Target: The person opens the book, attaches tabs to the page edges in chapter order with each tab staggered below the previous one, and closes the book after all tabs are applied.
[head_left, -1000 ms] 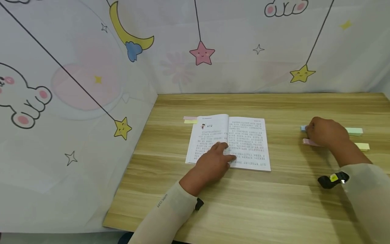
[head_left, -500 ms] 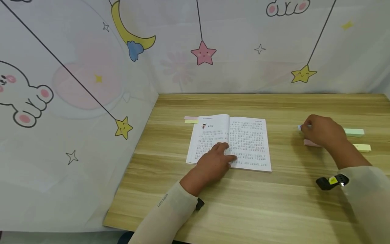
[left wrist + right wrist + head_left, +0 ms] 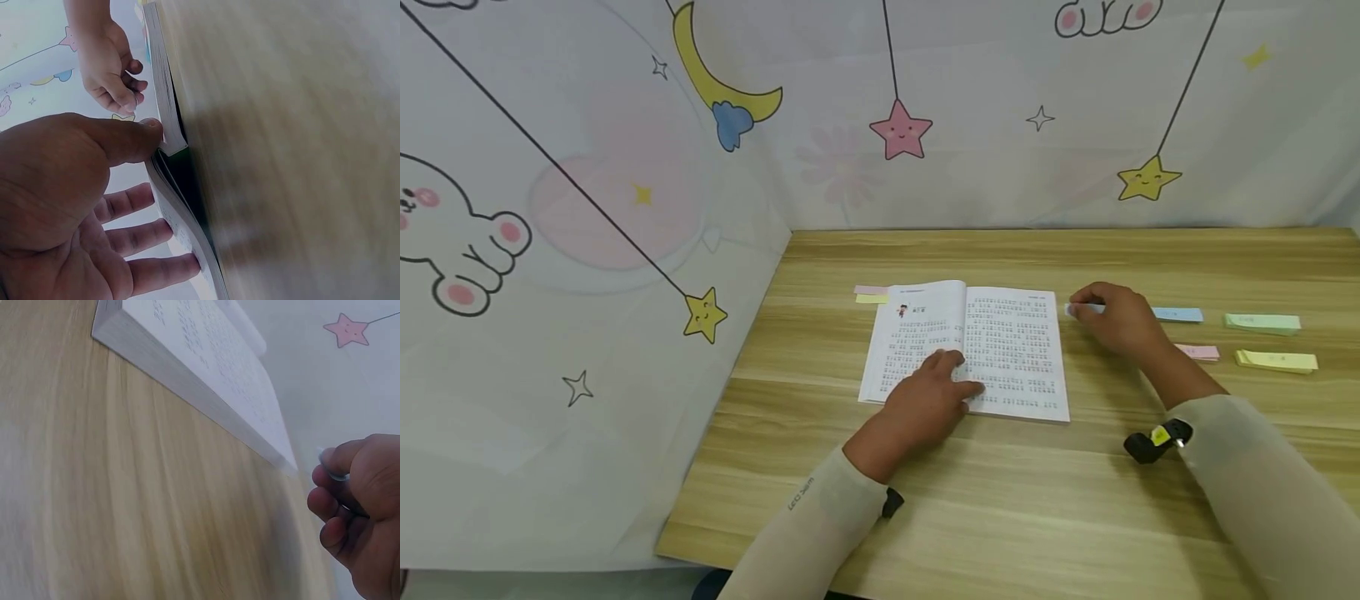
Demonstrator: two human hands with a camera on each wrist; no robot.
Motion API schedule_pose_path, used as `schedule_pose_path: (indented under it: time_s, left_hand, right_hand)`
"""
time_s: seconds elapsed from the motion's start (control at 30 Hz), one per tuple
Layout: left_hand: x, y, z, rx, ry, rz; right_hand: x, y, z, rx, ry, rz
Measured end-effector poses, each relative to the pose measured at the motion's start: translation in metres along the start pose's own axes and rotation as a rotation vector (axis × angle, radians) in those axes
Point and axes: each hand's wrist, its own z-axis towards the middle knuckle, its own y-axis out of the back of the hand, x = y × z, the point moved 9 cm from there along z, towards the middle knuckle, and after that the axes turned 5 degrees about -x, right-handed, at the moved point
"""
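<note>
An open book (image 3: pixel 1015 350) with printed pages lies on the wooden table. My left hand (image 3: pixel 923 402) rests on its lower middle with the fingers spread; the left wrist view shows the thumb and fingertips (image 3: pixel 165 269) touching the pages. Just right of the book, my right hand (image 3: pixel 1116 321) pinches a small blue sticky note (image 3: pixel 1096 308) between thumb and forefinger, above the table. Only a sliver of the sticky note (image 3: pixel 322 453) shows in the right wrist view. Behind that hand lies a blue sticky note pad (image 3: pixel 1177 314).
A pink pad (image 3: pixel 1198 353), partly hidden by the right wrist, a green pad (image 3: pixel 1262 322) and a yellow pad (image 3: pixel 1276 361) lie at the right. Pink and yellow tabs (image 3: pixel 871 298) stick out from the book's upper left edge. A patterned curtain (image 3: pixel 970 183) borders the table (image 3: pixel 1000 508).
My right hand has lifted a blue sticky note off its pad and carried it left to the book's right edge. The left hand has stayed on the book.
</note>
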Motion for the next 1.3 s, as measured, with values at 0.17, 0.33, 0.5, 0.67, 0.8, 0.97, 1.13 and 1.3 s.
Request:
schedule_pose_path:
  time_s: [0.17,0.33,0.5,0.67,0.8,0.97,1.13,1.3]
  left_hand:
    - [-0.001,-0.002,0.0,0.006,-0.002,0.007]
    - [-0.002,-0.002,0.001,0.007,-0.005,0.008]
    - [-0.002,-0.001,0.001,-0.003,-0.004,0.021]
    - [-0.003,-0.001,0.0,-0.011,-0.01,0.021]
    - [-0.003,0.0,0.0,-0.013,-0.012,0.018]
    - [-0.002,0.0,0.0,-0.013,-0.007,0.017]
    - [-0.001,0.0,0.0,-0.011,0.001,0.016]
    - [-0.001,-0.001,0.0,-0.008,0.004,0.015]
  right_hand:
    - [-0.002,-0.014,0.006,0.013,-0.021,0.056]
    - [-0.007,-0.021,0.009,0.024,-0.056,0.071]
    - [-0.005,-0.024,0.011,0.023,-0.063,0.076]
    - [-0.004,-0.027,0.012,0.02,-0.079,0.059]
    - [-0.003,-0.027,0.012,0.014,-0.092,0.053]
    - [-0.001,-0.028,0.012,0.003,-0.087,0.035]
    - [0.001,-0.028,0.012,-0.007,-0.1,0.016]
    - [0.001,-0.029,0.011,-0.012,-0.133,-0.012]
